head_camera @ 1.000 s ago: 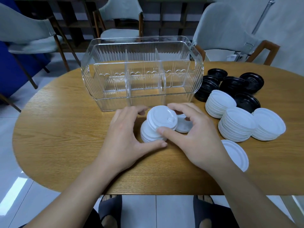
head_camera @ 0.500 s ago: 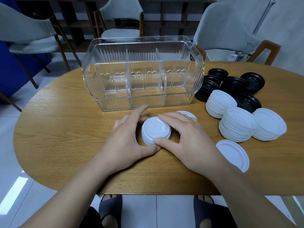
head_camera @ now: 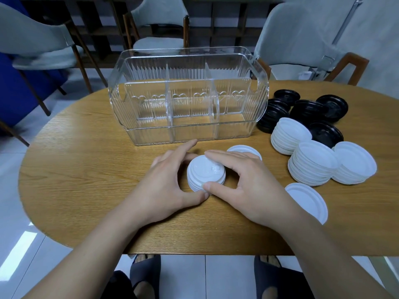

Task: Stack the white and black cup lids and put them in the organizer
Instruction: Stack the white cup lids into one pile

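Lids in the white stack (head_camera: 206, 173) look light, thin and slippery; both grips, left hand (head_camera: 166, 186) and right hand (head_camera: 248, 182), clasp its sides, best held low at the rim.

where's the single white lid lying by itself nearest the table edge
In the head view the single white lid lies on the wooden table at right, near its front edge, just right of the right hand and in front of the white lid stacks.

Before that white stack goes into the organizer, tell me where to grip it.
Grip the white stack by its ribbed sides, near the bottom, one hand from either side. The loose lids would probably separate if lifted by the top one alone. Left hand and right hand already flank it.
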Demonstrator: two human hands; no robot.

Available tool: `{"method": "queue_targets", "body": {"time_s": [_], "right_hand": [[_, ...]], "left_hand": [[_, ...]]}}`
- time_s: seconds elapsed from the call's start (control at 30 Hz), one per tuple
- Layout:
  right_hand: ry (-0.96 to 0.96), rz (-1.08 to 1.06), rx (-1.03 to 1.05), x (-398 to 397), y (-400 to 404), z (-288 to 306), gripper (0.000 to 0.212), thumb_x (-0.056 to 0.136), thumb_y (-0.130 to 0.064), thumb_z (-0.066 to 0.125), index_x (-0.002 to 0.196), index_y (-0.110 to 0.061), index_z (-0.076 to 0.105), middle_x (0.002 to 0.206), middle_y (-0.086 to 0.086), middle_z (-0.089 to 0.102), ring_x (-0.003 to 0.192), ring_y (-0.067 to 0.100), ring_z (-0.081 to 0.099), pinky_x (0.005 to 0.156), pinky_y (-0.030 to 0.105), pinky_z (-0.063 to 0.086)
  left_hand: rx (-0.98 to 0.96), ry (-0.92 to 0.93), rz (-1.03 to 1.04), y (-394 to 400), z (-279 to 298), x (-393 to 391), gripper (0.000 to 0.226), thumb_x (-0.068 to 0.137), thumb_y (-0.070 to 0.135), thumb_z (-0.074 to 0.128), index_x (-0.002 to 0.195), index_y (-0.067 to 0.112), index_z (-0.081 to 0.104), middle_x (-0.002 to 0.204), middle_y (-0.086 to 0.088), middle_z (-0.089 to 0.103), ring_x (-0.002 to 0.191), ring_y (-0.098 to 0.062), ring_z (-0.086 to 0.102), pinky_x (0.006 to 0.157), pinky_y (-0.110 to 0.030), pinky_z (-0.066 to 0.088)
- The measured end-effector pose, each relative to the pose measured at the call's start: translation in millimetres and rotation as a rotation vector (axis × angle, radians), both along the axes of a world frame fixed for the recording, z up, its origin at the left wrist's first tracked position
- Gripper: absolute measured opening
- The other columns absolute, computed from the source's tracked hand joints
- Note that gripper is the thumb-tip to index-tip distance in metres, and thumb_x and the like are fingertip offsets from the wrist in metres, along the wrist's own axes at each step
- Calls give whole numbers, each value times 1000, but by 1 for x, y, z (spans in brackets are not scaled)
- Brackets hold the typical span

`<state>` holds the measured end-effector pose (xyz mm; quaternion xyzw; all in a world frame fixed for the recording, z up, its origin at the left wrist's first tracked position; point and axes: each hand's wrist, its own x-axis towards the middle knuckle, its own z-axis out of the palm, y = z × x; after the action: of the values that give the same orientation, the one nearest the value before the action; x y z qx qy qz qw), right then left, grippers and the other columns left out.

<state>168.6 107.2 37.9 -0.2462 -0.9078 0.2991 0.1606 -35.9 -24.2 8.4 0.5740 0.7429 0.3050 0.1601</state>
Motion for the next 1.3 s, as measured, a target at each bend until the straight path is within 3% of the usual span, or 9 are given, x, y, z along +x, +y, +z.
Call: {"method": "queue_targets", "body": {"time_s": [0.07,0.17,0.33,0.47,0.6,0.73,0.9,1.13,1.3], "right_hand": [[14,-31,35,-2,-3,-1,68,92,-55,81,155,-40,59,150,-37,50,133,-31,27,125,23,20],[-6,-100,49,-3,-4,0,72,87,-62,81,153,-42,61,153,-32,56,149,5,36,125,29,25],[58,-135,117,-6,-15,0,59,85,-53,87,138,-32,73,136,-24,70,122,-10,37,115,7,17],[57,-166,-64,-4,-11,1,69,81,-53,92,144,-38,69,132,-25,71,127,-3,58,109,21,46],[40,-127,-171,0,-3,1,73,79,-54,93,146,-45,67,135,-30,70,130,-7,60,111,24,49],[32,-97,-210,0,1,2,78,82,-50,93,152,-47,60,143,-31,66,136,-10,56,117,25,46],[11,-55,-169,1,2,0,94,85,-51,90,164,-49,40,155,-27,59,147,-8,47,121,24,38],[97,-182,48,13,13,6,56,92,-42,87,144,-32,71,146,-22,66,140,1,55,124,33,40],[50,-244,92,22,20,6,35,101,-29,78,136,-32,76,129,-23,69,123,0,60,107,13,40]], "left_hand": [[13,0,10,0,-1,1,117,78,55,93,174,39,28,146,37,61,145,19,31,127,-25,21],[22,4,11,0,-3,1,118,75,68,86,174,38,29,146,37,62,146,15,35,126,-24,21],[34,14,18,-1,-4,2,116,76,66,85,174,40,29,148,37,62,146,15,35,125,-18,20],[35,21,37,1,-4,4,115,78,58,93,173,40,31,145,41,61,135,35,24,117,-2,12],[23,33,41,0,0,5,112,79,64,92,172,41,33,141,48,58,143,13,38,121,-16,24],[12,31,43,0,1,5,112,79,61,93,172,43,32,136,53,53,138,20,35,117,-8,20],[15,25,28,0,1,6,112,80,62,91,172,47,29,141,38,56,144,4,41,128,-39,33],[65,70,-20,-1,1,5,100,86,72,77,171,42,35,160,28,49,154,-3,38,130,-49,35],[114,19,-44,2,6,9,82,97,68,75,167,37,46,162,24,52,155,-2,44,129,-41,38]]}}
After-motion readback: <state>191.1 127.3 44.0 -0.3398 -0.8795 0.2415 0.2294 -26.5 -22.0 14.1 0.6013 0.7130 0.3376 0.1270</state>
